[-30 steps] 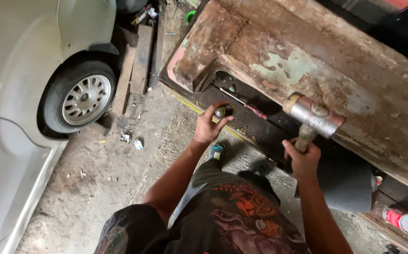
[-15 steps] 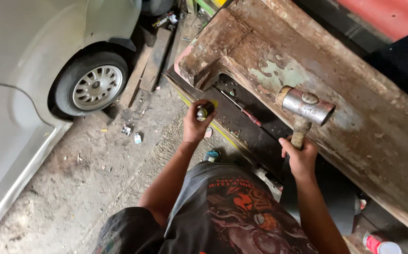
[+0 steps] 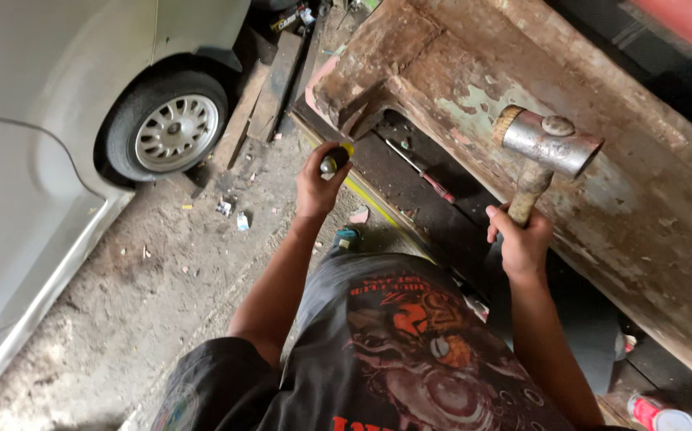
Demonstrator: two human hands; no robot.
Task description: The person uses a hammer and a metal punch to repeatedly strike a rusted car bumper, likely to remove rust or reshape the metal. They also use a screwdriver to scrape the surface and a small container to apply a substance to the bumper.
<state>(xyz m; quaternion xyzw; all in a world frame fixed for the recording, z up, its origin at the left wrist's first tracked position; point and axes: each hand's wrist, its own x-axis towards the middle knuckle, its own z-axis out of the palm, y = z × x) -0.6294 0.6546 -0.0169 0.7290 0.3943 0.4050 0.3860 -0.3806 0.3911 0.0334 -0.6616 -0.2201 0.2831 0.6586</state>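
Observation:
My right hand (image 3: pixel 519 239) grips the wooden handle of a heavy hammer (image 3: pixel 548 142) with a cylindrical steel head, raised over a large rusty metal beam (image 3: pixel 601 199) with flaking pale green paint. My left hand (image 3: pixel 320 185) is closed around a small tool with a dark and yellow handle (image 3: pixel 332 160), held just below the beam's left end. A dark gap (image 3: pixel 410 172) under the beam holds a red-handled tool (image 3: pixel 434 185).
A white car (image 3: pixel 51 128) stands at the left with its wheel (image 3: pixel 174 128) close by. Wooden planks (image 3: pixel 270 88) lie beside the wheel. Litter dots the dirt floor (image 3: pixel 146 271). A red and white can (image 3: pixel 656 413) sits at bottom right.
The view has swung right, so the car and beam sit further right in frame. My left hand has stayed shut on the small tool, and the hammer remains raised over the beam.

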